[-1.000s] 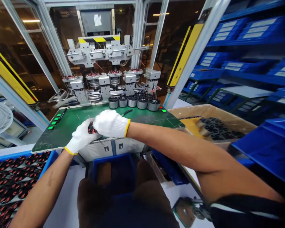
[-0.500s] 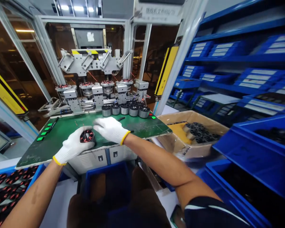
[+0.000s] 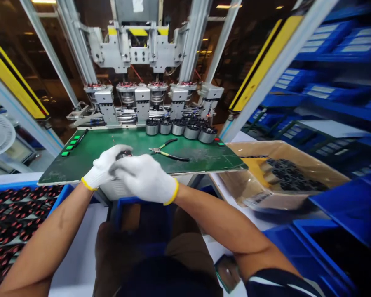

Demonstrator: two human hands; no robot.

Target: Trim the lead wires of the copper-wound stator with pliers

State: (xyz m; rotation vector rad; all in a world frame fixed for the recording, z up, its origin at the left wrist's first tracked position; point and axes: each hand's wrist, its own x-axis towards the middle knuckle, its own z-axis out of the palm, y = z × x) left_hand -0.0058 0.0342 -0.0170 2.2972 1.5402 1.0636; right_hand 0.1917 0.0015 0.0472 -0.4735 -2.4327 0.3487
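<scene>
In my left hand [image 3: 101,168], which wears a white knit glove with a yellow cuff, is a wound motor stator [image 3: 124,153], held above the front edge of the green work table [image 3: 132,142]. Only a small dark part of the stator shows. My right hand [image 3: 144,176], gloved the same way, is across its near side with the fingers curled together. What those fingertips pinch is hidden and blurred. Wire cutters [image 3: 172,157] with black and yellow-green handles lie on the table beyond my right hand, their jaws partly open.
Several unwound stators [image 3: 178,127] stand at the table's back right. Behind is a winding machine [image 3: 142,99] with stators on its heads. A blue crate [image 3: 62,201] of wound stators stands at left. At right are a cardboard box [image 3: 235,181] of dark parts and blue bins [image 3: 299,243].
My right hand has come toward me and left, over the stator in my left hand. The view has tilted down and turned, and the wire cutters now show fully.
</scene>
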